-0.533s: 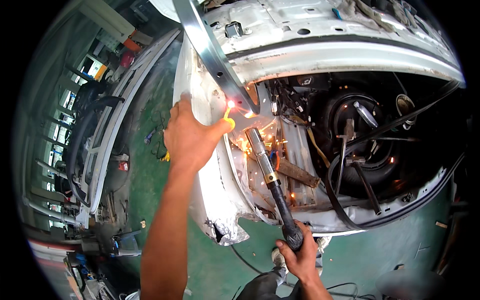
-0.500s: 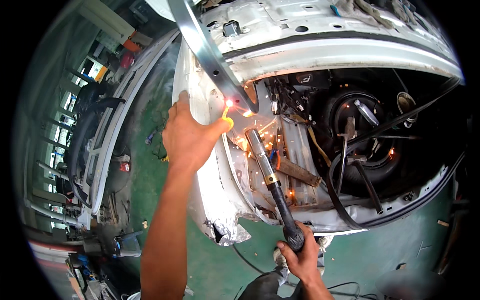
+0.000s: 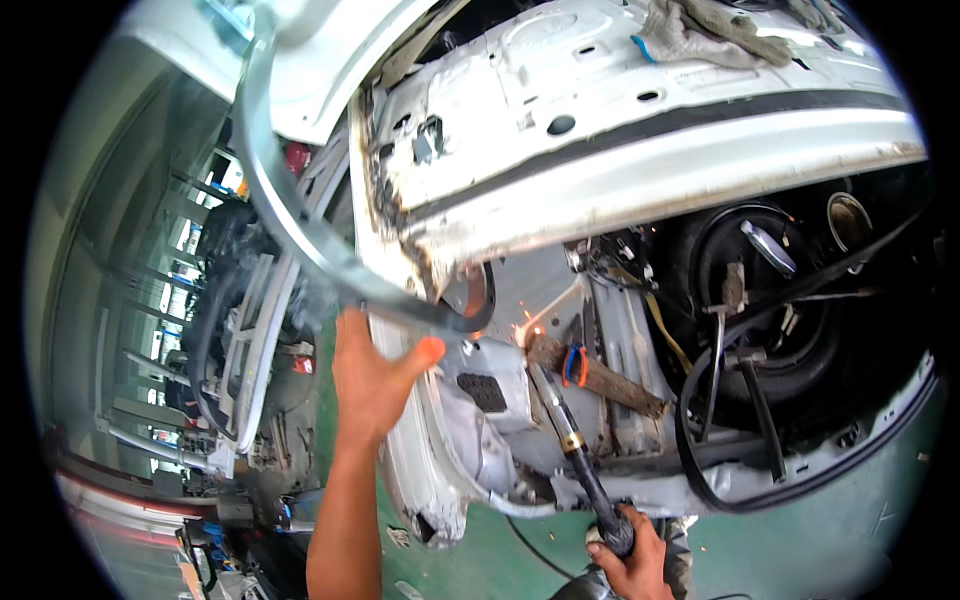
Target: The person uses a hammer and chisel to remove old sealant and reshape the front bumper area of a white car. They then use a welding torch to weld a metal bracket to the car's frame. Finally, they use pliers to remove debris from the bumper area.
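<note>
Holds the torch point(image 3: 572, 443) in the right hand point(image 3: 632, 562), low in the view, with fingers wrapped closely around its black rear grip. Extends from there up and to the left, past a brass-coloured ring, to a silver nozzle inside the open bay of the white car body point(image 3: 650, 187), with the tip just beside the left end of the brown block point(image 3: 622, 388). Glows orange near that tip, in a small scatter of sparks point(image 3: 530, 330).

Reaches with the left hand point(image 3: 370, 385) to the bay's outer left edge, with thumb spread wide from the other fingers and pointing right. Cannot tell the exact bend of those fingers, nor any contact with the bar point(image 3: 300, 240) just above. Sweeps, in the bar's case, in a bright curve from the upper left down to the bay's corner, above and right of the thumb.

Beside the brown block, pliers point(image 3: 583, 368) with orange and blue handles. Between the left hand and the nozzle, a dark pad point(image 3: 482, 392). Farther right in the bay, one hammer point(image 3: 715, 365) and a second hammer point(image 3: 764, 420) near the black wheel point(image 3: 800, 335). On the white metal at the top, gloves point(image 3: 690, 35) in a heap.
</note>
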A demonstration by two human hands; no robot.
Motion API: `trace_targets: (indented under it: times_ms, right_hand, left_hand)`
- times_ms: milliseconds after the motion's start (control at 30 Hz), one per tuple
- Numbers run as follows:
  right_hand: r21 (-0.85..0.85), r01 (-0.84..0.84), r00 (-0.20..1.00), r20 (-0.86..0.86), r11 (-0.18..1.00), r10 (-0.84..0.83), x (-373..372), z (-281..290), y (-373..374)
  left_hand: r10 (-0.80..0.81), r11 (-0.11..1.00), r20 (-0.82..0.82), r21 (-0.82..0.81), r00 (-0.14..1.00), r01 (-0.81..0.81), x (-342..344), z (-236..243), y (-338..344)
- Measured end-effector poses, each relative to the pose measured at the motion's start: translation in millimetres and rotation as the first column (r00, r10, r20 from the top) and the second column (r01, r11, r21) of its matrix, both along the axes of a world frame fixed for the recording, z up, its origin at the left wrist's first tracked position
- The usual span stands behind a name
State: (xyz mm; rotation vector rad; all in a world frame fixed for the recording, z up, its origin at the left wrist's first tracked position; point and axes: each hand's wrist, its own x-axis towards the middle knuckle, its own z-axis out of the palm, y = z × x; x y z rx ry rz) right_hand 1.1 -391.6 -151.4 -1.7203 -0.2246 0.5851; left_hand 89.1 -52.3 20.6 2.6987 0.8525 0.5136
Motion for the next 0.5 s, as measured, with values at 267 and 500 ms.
trace_targets:
  times_ms: [267, 500]
  right_hand:
    - [-0.009, -0.081, 0.990, -0.115, 0.997, 0.079, 26, -39, -5]
    - [0.007, -0.135, 0.969, -0.207, 0.991, 0.133, 49, -48, 0]
  left_hand:
    - [-0.005, 0.977, 0.037, -0.215, 0.999, 0.013, -5, -6, 12]
    - [-0.051, 0.996, 0.012, -0.066, 0.999, 0.052, 7, -2, 8]
